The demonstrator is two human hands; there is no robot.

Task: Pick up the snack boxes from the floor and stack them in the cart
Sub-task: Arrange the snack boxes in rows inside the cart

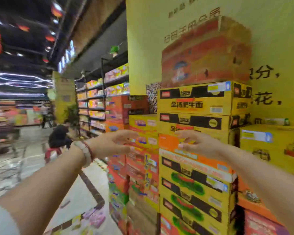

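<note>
Both arms are reaching out: the left hand (112, 143) and right hand (197, 143) are hovering with loose fingers, gripping nothing, facing a tall stack of snack boxes (193, 150) against the yellow wall (270, 39). Open aisle floor (32, 150) is lying leftward.

Both hands reach toward a tall stack of boxes (193, 150), fingers relaxed and holding nothing. The left hand (112, 143) hovers left of the stack; the right hand (195, 143) is in front of it. A yellow wall (146, 48) rises behind the stack.
</note>
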